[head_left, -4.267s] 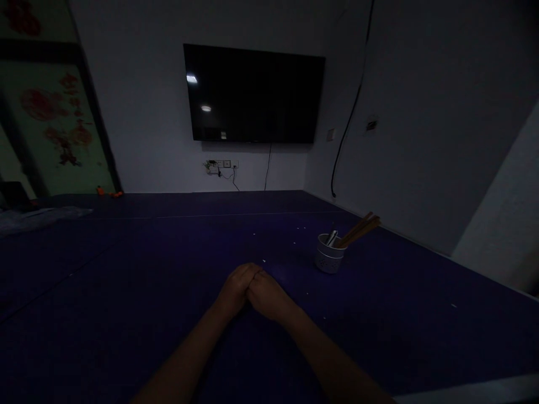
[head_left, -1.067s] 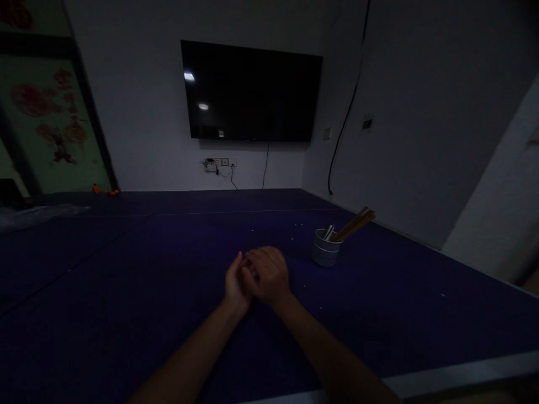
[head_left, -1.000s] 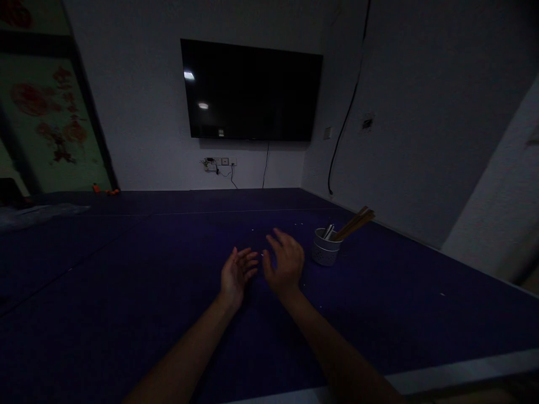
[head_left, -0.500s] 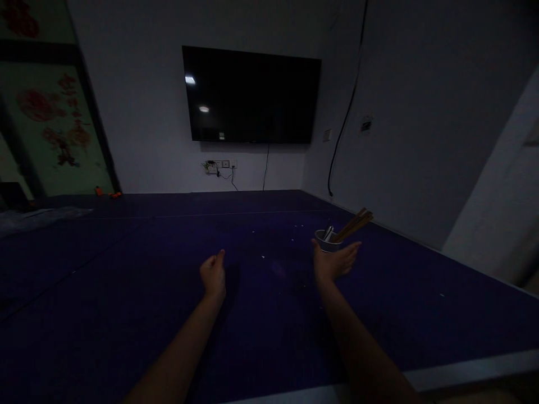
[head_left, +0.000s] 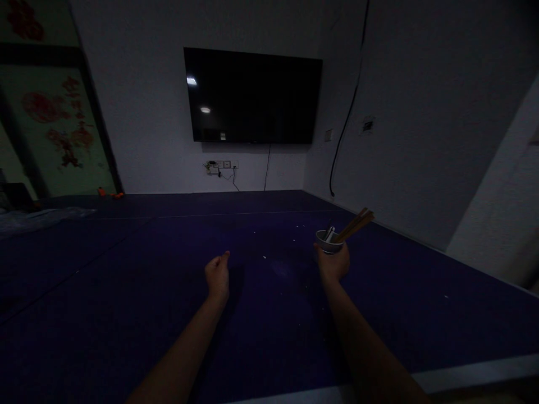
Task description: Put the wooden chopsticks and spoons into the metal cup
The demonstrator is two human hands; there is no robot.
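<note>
As the right hand point(head_left: 334, 265) clasps the cup point(head_left: 328, 246), tabletop point(head_left: 267, 320) stretches leftward.

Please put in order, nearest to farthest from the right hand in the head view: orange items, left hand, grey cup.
1. Grey cup: wrapped by the right hand.
2. Left hand: to the left, apart.
3. Orange items: far left, in the background.

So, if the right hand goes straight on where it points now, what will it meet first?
Most likely the grey cup, just ahead of the right hand, which seems to curve around it; full contact is unclear.
</note>
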